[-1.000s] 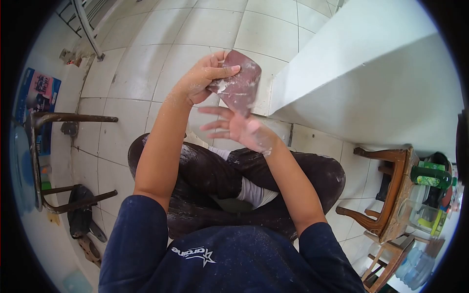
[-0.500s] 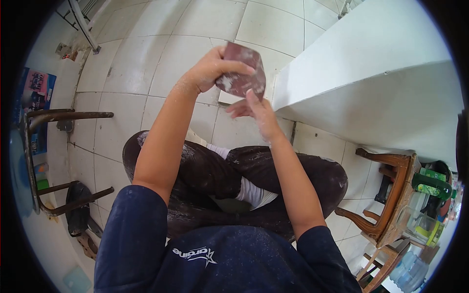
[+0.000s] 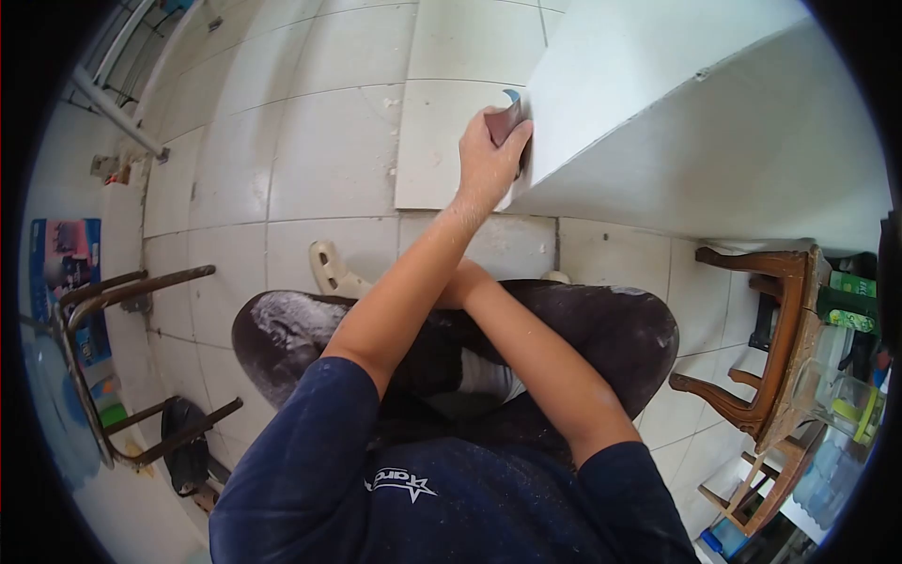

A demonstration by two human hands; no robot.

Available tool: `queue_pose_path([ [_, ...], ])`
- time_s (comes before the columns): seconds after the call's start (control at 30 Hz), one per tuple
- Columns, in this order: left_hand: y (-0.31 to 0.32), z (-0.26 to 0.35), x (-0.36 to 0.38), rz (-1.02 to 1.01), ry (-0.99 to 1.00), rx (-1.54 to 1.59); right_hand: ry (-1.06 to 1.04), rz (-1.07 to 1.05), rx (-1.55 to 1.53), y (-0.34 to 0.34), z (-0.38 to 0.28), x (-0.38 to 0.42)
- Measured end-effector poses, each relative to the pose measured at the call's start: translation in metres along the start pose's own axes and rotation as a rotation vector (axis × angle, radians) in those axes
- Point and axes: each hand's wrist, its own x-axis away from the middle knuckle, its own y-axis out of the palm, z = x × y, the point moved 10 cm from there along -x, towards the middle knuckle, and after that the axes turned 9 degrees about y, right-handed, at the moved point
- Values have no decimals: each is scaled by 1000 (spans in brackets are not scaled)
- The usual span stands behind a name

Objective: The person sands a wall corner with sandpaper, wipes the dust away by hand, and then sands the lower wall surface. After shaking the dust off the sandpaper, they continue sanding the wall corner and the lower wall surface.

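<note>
My left hand [image 3: 490, 160] is closed around a reddish-brown sheet of sandpaper [image 3: 504, 124], with the thumb on the right. One edge of the sheet curls up and shows a bluish face. The hand and sheet are against the lower edge of a white wall-like panel [image 3: 639, 85], close to the floor. My right hand [image 3: 458, 285] lies low over my lap, behind my left forearm, and its fingers are hidden. White dust coats my left wrist and the dark trousers [image 3: 291, 329].
Pale floor tiles [image 3: 338, 122] spread ahead, with white crumbs on them. A metal-legged chair frame [image 3: 141, 282] stands at left. To the right are a carved wooden chair [image 3: 794, 329] and a clear plastic container [image 3: 836, 399]. A cream shoe [image 3: 331, 268] shows beyond my knees.
My left hand has carried the sandpaper right, to the white panel's base. My right hand has come away from the sheet and dropped back towards my lap. The view has shifted slightly.
</note>
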Motion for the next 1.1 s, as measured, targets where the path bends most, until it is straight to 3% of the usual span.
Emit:
queue_pose_path([
  [0.1,26,-21,12,61,-147,417,49,131,-9,-3,17,4],
  [0.13,35,-19,17,-46,-242,467,72,116,-43,0,20,5],
  [0.3,34,-1,-2,-89,-20,307,13,188,44,20,36,-18],
  [0.33,33,3,-11,-101,12,256,16,160,43,38,46,-28],
  [0.43,40,-13,-32,-219,-139,191,131,24,45,57,60,-34],
  [0.5,42,-9,-27,-205,-125,340,339,-146,54,18,37,-5],
  [0.6,38,23,-7,-134,-41,412,122,283,-69,22,54,-17],
  [0.7,35,39,11,-187,-81,366,156,184,-200,2,42,1],
  [0.73,32,37,9,-154,40,326,153,167,-214,1,40,2],
  [0.8,37,11,6,-176,16,288,111,183,-149,10,42,-4],
  [0.87,37,-1,-1,-161,49,149,195,98,-11,20,47,-6],
  [0.97,42,-31,-2,-223,-134,364,238,51,-2,23,50,-7],
  [1.1,38,13,-9,-189,-61,493,97,152,-182,0,35,1],
])
